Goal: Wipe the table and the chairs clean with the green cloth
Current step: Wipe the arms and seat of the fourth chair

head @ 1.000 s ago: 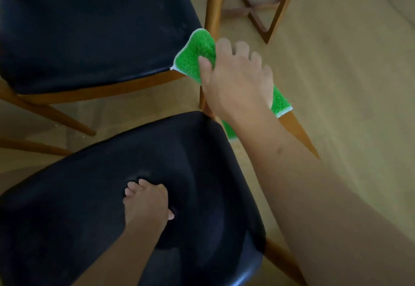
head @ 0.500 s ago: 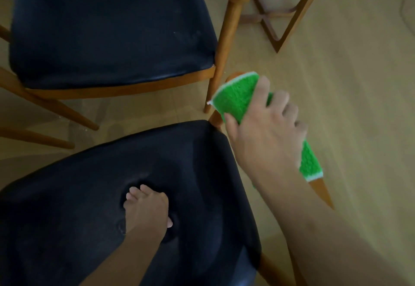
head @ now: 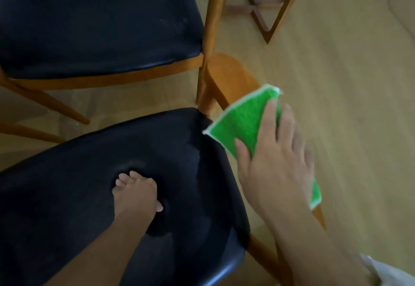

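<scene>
— Gripped how, the green cloth [head: 243,121]?

— It is pressed flat against the wooden backrest rail [head: 229,72] of the near chair by the right hand [head: 276,162], the fingers spread over it and the thumb hooked round its lower edge. It is wrapped partly over the rail, just beside the seat's right rear corner. Motion blur is seen there.

— And the left hand [head: 137,193]?

— It is planted on the near chair's black seat [head: 67,207], the fingers curled under, nothing held; the padding is dented beneath it.

— How is the step best done?

— The rail is probably being wiped along its length. The cloth should be kept folded round the wood so that top and side are covered in one pass, pressure kept even, and the chair steadied through the seat.

— What of the surface and the room?

— The seat is dark and soft. A second chair [head: 94,20] of the same kind is set just beyond, faint specks showing on its cushion. Pale wood flooring [head: 348,83] lies beneath, and a wooden frame [head: 271,25] stands further off. No table top is shown.
</scene>
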{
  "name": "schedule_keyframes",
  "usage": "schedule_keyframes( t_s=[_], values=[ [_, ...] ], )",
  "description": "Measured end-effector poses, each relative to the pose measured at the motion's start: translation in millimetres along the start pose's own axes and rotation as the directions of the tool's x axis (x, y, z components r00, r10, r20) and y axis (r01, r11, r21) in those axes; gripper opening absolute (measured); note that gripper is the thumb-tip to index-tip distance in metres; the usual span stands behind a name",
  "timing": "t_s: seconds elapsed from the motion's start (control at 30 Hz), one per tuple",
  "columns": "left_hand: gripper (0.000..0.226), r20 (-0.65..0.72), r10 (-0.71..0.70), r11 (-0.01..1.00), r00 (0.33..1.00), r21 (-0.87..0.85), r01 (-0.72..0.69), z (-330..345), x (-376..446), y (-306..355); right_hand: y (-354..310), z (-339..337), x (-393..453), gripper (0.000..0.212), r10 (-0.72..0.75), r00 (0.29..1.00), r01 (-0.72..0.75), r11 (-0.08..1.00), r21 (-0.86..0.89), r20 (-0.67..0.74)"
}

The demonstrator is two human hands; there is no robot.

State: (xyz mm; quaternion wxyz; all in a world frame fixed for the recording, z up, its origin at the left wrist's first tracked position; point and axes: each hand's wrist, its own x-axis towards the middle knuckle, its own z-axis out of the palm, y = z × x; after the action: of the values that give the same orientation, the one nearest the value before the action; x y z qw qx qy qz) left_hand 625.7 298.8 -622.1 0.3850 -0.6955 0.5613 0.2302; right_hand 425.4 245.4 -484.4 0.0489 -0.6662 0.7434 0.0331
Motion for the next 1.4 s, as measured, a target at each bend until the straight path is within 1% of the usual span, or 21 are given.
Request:
schedule_keyframes(
  t_s=[0.03,0.1,0.17,0.2,0.27,0.37,0.4,0.47,0.53,0.63,0.77,0.8,0.9,0.93,0.97,1.07,1.1,1.2,1.27,1.33,1.4],
  values=[
    [0.075,0.006,-0.014,1.000,1.000,-0.007,0.015,0,0,0,9,1,-19,0.076,0.022,0.999,-0.022,1.000,-0.008,0.024],
    [0.074,-0.002,-0.013,1.000,1.000,-0.004,0.013,1,1,1,16,1,-39,0.072,0.027,0.999,-0.026,1.000,-0.010,0.044],
    [0.071,-0.014,0.007,1.000,1.000,0.014,-0.007,1,-1,2,11,-1,-32,0.072,0.017,0.999,-0.016,1.000,-0.015,0.051],
    [0.075,-0.014,0.008,1.000,1.000,0.023,-0.008,2,0,2,6,-2,-22,0.072,0.000,0.999,0.001,1.000,-0.026,0.048],
    [0.081,-0.006,0.001,1.000,1.000,0.029,-0.001,3,1,3,-10,-2,6,0.074,-0.056,0.998,0.058,0.997,-0.047,0.037],
    [0.068,-0.009,0.018,1.000,1.000,0.012,-0.018,5,5,3,-44,-2,60,0.079,-0.179,0.984,0.179,0.984,-0.023,-0.010],
    [0.068,0.008,0.014,1.000,1.000,0.004,-0.014,5,7,3,-58,-4,76,0.081,-0.223,0.975,0.223,0.975,-0.018,-0.013],
    [0.070,0.057,0.001,1.000,0.998,-0.024,0.000,4,9,4,-73,-7,91,0.081,-0.300,0.954,0.300,0.953,-0.039,-0.006],
    [0.068,0.069,-0.011,0.998,0.998,-0.054,0.015,1,12,5,-66,-7,84,0.081,-0.342,0.940,0.341,0.939,-0.040,-0.019],
    [0.065,0.050,-0.009,0.998,0.999,-0.055,0.012,2,11,4,-29,2,31,0.082,-0.266,0.960,0.263,0.964,-0.043,-0.086],
    [0.060,-0.011,0.013,0.999,1.000,-0.031,-0.013,6,9,1,29,22,-78,0.094,-0.043,0.996,0.035,0.995,-0.098,-0.083],
    [0.059,-0.013,0.018,0.999,1.000,-0.031,-0.018,6,9,1,40,28,-103,0.091,-0.011,0.998,0.004,0.993,-0.116,-0.063],
    [0.056,-0.005,0.020,0.998,1.000,-0.060,-0.021,5,10,2,48,30,-141,0.059,0.092,0.996,-0.093,0.992,-0.088,-0.015],
    [0.056,-0.002,0.020,0.997,1.000,-0.070,-0.020,4,10,3,45,28,-137,0.057,0.107,0.994,-0.108,0.991,-0.074,-0.012],
    [0.057,0.003,0.021,0.997,1.000,-0.076,-0.021,4,11,3,42,26,-127,0.061,0.098,0.995,-0.099,0.993,-0.059,-0.016],
    [0.061,0.020,0.018,0.997,1.000,-0.080,-0.016,5,14,4,26,16,-77,0.080,0.025,1.000,-0.026,0.998,-0.051,-0.014],
    [0.063,0.022,0.017,0.996,1.000,-0.083,-0.015,6,15,3,17,12,-54,0.080,-0.004,1.000,0.003,0.999,-0.054,-0.012],
    [0.069,0.027,0.015,0.995,1.000,-0.096,-0.013,6,16,4,-15,8,13,0.077,-0.120,0.989,0.114,0.991,-0.066,-0.090],
    [0.071,0.029,0.006,0.994,1.000,-0.109,-0.003,6,16,4,-39,7,51,0.077,-0.196,0.974,0.190,0.980,-0.064,-0.109],
    [0.071,0.015,0.006,0.993,1.000,-0.115,-0.005,7,15,4,-55,7,75,0.077,-0.256,0.960,0.248,0.966,-0.074,-0.114],
    [0.072,-0.013,0.016,0.994,1.000,-0.106,-0.018,8,14,3,-53,8,76,0.075,-0.294,0.948,0.286,0.955,-0.079,-0.124]
  ],
)
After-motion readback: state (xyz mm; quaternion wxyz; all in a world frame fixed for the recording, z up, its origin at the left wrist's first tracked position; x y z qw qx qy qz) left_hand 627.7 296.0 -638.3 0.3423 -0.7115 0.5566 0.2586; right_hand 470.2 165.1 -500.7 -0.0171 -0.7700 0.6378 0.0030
